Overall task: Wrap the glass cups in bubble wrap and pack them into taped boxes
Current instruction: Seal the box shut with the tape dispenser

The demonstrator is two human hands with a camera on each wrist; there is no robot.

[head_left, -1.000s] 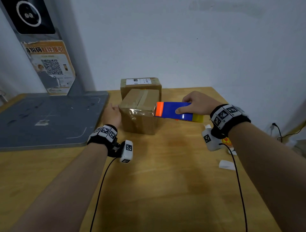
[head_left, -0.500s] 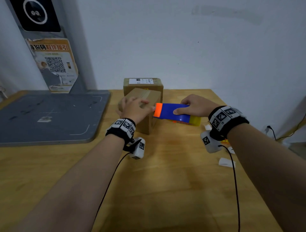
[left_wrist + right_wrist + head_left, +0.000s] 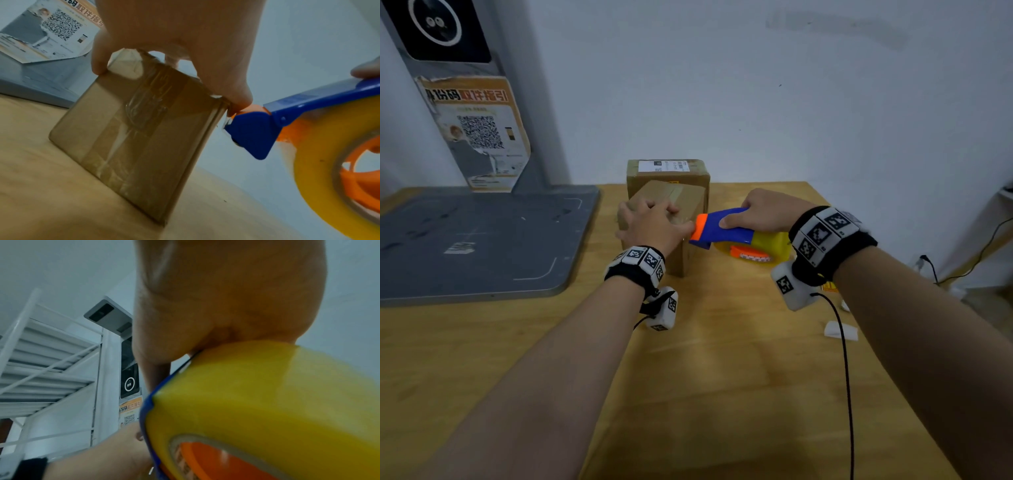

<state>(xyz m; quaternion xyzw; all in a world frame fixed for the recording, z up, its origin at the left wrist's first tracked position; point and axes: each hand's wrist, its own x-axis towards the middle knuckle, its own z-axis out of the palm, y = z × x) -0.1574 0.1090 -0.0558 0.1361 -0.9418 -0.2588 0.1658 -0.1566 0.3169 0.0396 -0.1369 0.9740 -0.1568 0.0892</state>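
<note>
A small cardboard box (image 3: 683, 202), taped along its top seam, stands on the wooden table (image 3: 722, 377). My left hand (image 3: 650, 222) lies over its top, and in the left wrist view the fingers and thumb clamp the box (image 3: 133, 138) by its upper edges. My right hand (image 3: 763, 212) grips a blue tape dispenser (image 3: 726, 229) with an orange tip and a yellow tape roll (image 3: 329, 170). The dispenser's tip (image 3: 252, 110) sits at the box's upper right corner, beside my left thumb. No glass cup or bubble wrap is visible.
A second sealed box (image 3: 667, 169) with a white label stands right behind the first. A grey platform (image 3: 482, 240) and a post with a QR poster (image 3: 479, 133) fill the left. A white scrap (image 3: 840, 330) and cables lie at the right. A white shelf rack (image 3: 51, 361) shows in the right wrist view.
My left hand has gone from the box's left side onto its top and taken hold. The dispenser has dropped from over the top to the box's right corner.
</note>
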